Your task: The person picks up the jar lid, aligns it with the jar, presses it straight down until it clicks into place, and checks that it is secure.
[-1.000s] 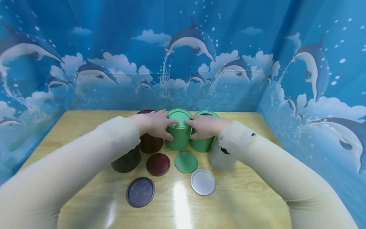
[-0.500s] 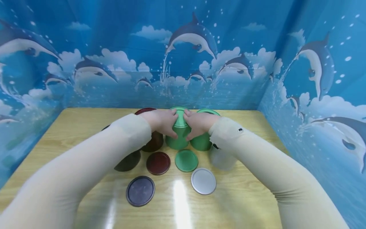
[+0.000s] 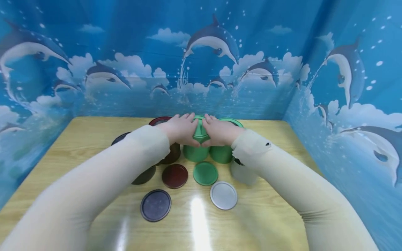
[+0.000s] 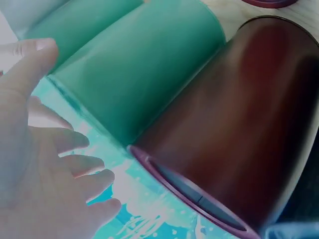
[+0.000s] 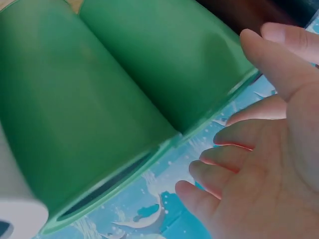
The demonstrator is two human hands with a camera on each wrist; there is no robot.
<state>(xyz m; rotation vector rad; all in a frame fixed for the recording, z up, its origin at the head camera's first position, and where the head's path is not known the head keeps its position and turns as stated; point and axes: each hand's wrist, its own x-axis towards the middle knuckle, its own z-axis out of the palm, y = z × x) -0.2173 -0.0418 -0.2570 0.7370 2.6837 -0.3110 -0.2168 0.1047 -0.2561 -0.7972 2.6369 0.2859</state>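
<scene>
A green can [image 3: 195, 152] with a green lid [image 3: 199, 127] on top stands mid-table. Both hands lie over that lid with fingers stretched out. My left hand [image 3: 182, 129] covers its left half, my right hand [image 3: 218, 130] its right half, thumbs at the front rim. In the left wrist view my left hand [image 4: 45, 164] spreads beside the green can [image 4: 139, 79], thumb against its wall. The right wrist view shows my right hand [image 5: 259, 164] spread by the same can [image 5: 169, 64].
An open green can [image 3: 223, 153] stands right of it, a dark red can [image 3: 172, 156] left, a black can [image 3: 144, 175] and a white can [image 3: 243, 172] under my sleeves. Loose lids lie nearer: dark red [image 3: 174, 176], green [image 3: 205, 173], silver [image 3: 223, 195], black [image 3: 155, 205]. Blue dolphin walls enclose the table [image 3: 94, 139].
Both hands have moved from the green can's sides up onto its lid, and their fingers have straightened out over it.
</scene>
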